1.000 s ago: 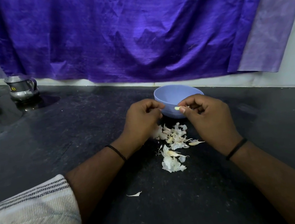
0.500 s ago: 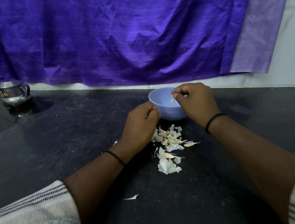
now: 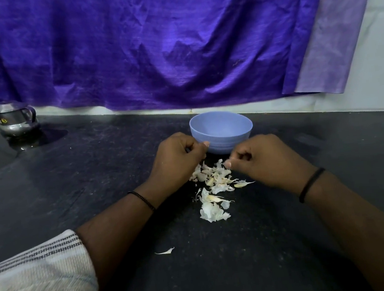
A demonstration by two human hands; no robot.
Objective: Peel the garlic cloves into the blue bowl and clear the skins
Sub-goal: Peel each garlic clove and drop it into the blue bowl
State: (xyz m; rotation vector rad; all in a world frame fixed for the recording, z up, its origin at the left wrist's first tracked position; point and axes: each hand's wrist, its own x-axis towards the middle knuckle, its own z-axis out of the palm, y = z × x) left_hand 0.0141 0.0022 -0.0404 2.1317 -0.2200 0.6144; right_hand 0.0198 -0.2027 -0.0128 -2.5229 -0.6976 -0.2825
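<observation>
The blue bowl (image 3: 221, 131) stands on the black counter (image 3: 99, 179) near the back wall; its inside is mostly hidden from here. In front of it lies a pile of white garlic skins and cloves (image 3: 215, 183). My left hand (image 3: 176, 161) is curled shut at the bowl's left side, touching the pile's left edge. My right hand (image 3: 264, 158) is curled just right of the pile, thumb and fingertips pinched at the skins; whether it grips a piece I cannot tell. One stray skin (image 3: 166, 251) lies nearer to me.
A steel jug (image 3: 14, 119) stands at the back left of the counter. A purple cloth (image 3: 150, 44) hangs over the wall behind the bowl. My striped sleeve (image 3: 39, 280) shows at the lower left.
My right hand held a peeled clove, moved over the bowl, and has come back down to the pile without it. My left hand stayed beside the bowl.
</observation>
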